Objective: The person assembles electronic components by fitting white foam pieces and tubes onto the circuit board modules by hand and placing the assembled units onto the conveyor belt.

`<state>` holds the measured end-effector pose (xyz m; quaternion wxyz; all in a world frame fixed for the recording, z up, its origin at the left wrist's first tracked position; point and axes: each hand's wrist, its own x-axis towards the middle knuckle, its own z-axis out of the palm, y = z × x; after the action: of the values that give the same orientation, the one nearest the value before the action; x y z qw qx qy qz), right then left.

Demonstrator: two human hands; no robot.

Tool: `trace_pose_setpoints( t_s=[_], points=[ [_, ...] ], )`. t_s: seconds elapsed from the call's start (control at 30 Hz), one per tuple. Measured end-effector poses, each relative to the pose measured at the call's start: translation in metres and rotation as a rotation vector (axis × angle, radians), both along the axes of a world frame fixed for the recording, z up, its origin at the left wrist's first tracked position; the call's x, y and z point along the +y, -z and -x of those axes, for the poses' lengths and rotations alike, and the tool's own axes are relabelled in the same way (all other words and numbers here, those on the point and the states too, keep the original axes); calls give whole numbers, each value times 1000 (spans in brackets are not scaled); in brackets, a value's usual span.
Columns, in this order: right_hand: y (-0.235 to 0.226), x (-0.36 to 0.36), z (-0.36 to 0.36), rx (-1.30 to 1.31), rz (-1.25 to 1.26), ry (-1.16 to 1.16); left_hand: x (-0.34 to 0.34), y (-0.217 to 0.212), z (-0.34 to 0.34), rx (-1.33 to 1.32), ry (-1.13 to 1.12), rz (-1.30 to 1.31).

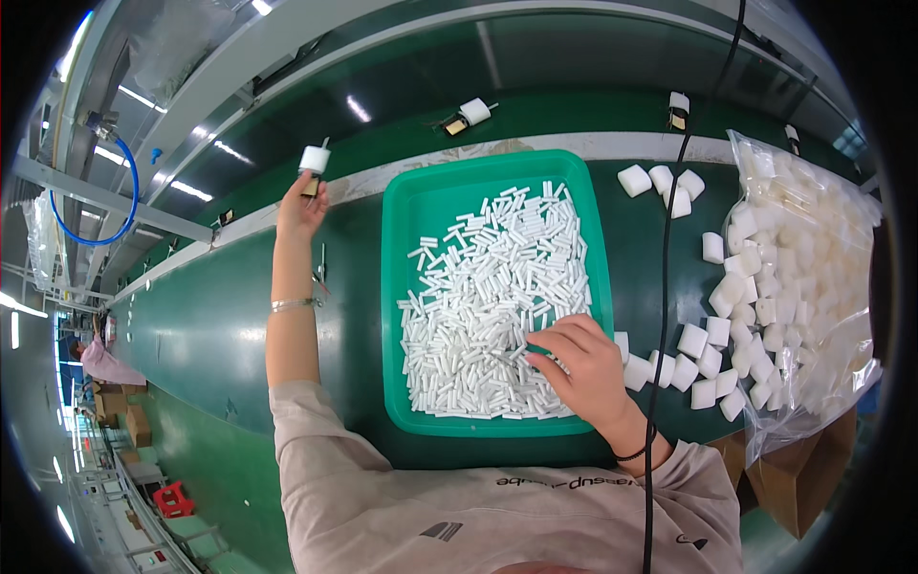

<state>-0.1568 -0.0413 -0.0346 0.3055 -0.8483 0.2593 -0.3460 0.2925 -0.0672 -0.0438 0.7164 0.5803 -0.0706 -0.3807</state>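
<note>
At the far left, my raised left hand (pixel 304 209) is closed around the lower part of a small black-and-tan piece with a white block (pixel 314 159) on it. A thin white stick points up from that block. My right hand (pixel 585 368) hovers at the lower right of a green tray (pixel 391 287), its thumb and forefinger curved with the tips a little apart. No stick shows between them. Many short white sticks (pixel 488 287) lie heaped in the tray, right beneath the fingers.
Loose white blocks (pixel 693 340) lie right of the tray, beside a clear plastic bag (pixel 813 277) full of them. Similar pieces (pixel 469 117) stand along the far green strip. A black cable (pixel 662 287) hangs across the right side. Tweezers-like tool (pixel 321 273) lies near my left forearm.
</note>
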Motion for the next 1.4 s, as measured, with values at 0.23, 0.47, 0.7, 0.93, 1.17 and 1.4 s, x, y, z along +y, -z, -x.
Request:
trace_pose_setpoints(
  t_s=[0.23,0.47,0.7,0.93,1.17,1.4],
  points=[
    [1,-3,2,68,-42,23,-4,26,-69,237,-257,230],
    [-1,-3,-2,104,-72,-17,9,43,-89,62,-352,390],
    [-6,-5,-7,189,14,13,6,45,-96,-160,-424,281],
    [-4,-2,-15,359,64,43,66,54,-170,-991,-501,-453],
    [3,-4,-8,447,62,0,54,58,-173,-1374,-410,-1294],
    [-4,-11,-17,444,0,-74,31,43,-180,-1309,-311,-1268]
  ],
)
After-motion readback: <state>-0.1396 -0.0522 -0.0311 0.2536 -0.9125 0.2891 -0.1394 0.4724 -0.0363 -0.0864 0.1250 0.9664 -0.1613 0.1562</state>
